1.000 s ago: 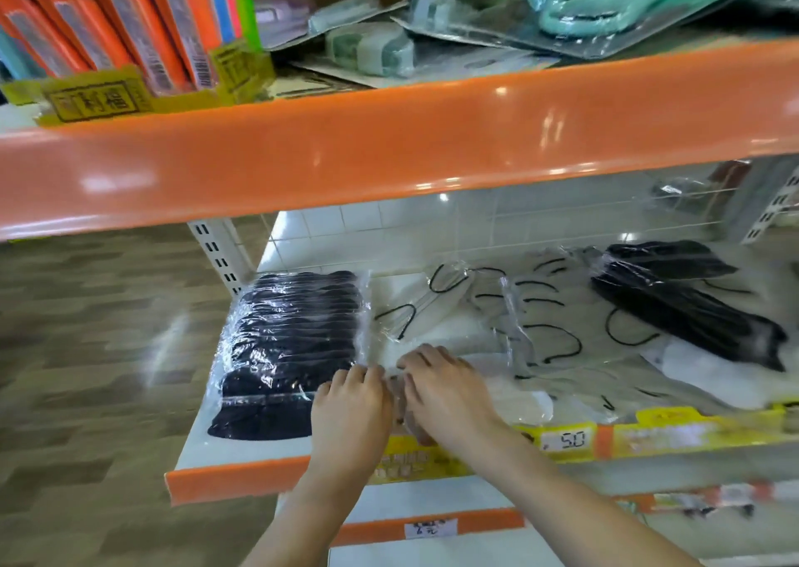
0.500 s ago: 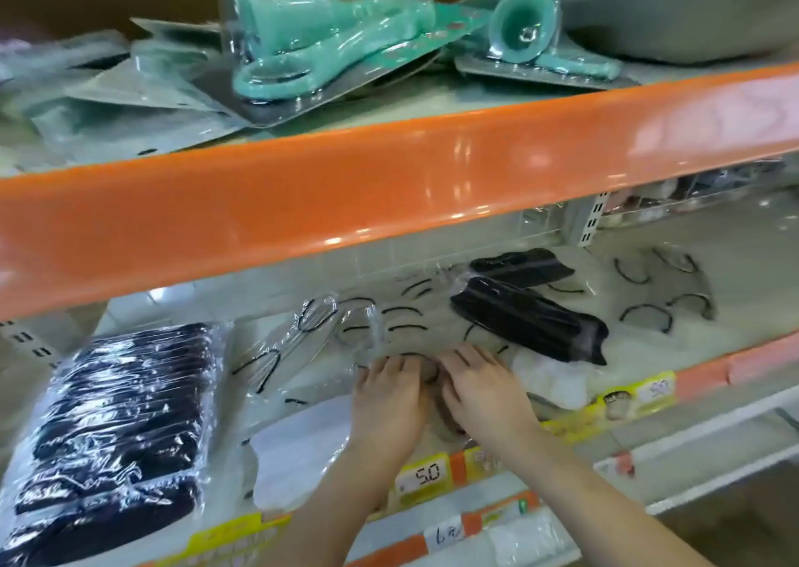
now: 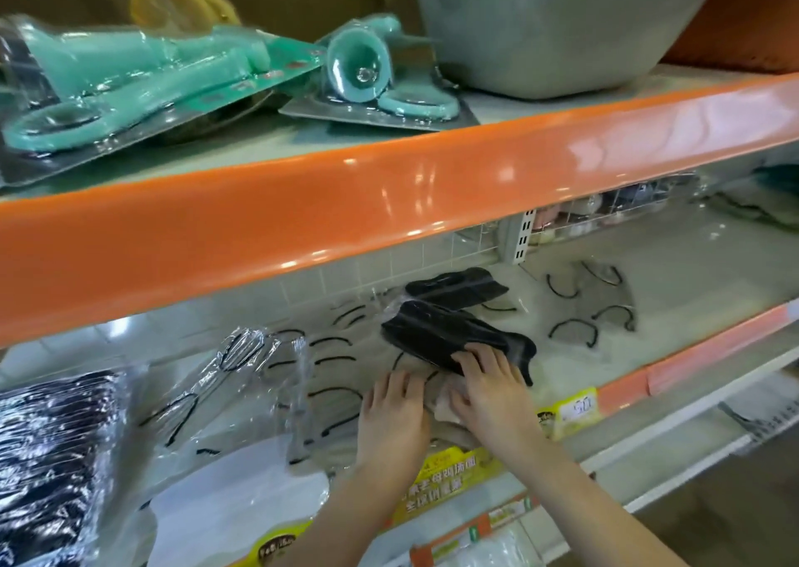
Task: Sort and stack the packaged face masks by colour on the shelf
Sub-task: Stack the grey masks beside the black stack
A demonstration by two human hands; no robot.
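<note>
Black mask pack [image 3: 449, 337] lying crosswise in the middle of the lower shelf [image 3: 700, 264], on top of a scatter of clear-wrapped white masks [image 3: 328, 376] with black ear loops. A second black pack [image 3: 458, 287] sits just behind it, nearer the tiled back wall. Far left, a tall stack of black masks [image 3: 47, 450] in glossy wrap: that looks like the black pile being built.

Right hand [image 3: 490, 393] is on the near end of the front black pack, fingers [image 3: 480, 361] bent over its edge and touching the wrapper; whether the thumb has closed underneath for a real pinch, I cannot tell. Left hand [image 3: 393, 415] lies just beside it, palm down, fingers relaxed and pressing lightly on the white packs, holding nothing that shows. Between the two hands there is a pale crumpled wrapper, too blurred to name.

So the step in hand reads as picking a stray black pack out of the white ones. Next move, by my judgement: get a firm grip on that black pack, lift it off the slippery film below without dragging the white packs along, and carry it left to the black stack. The left hand is well placed to pin the white ones down meanwhile.

Further right, more white masks [image 3: 592, 307] lie loose. Up top, teal blister-packed goods [image 3: 142, 86] and a grey tub [image 3: 557, 26] on the orange-edged upper shelf [image 3: 389, 194].
</note>
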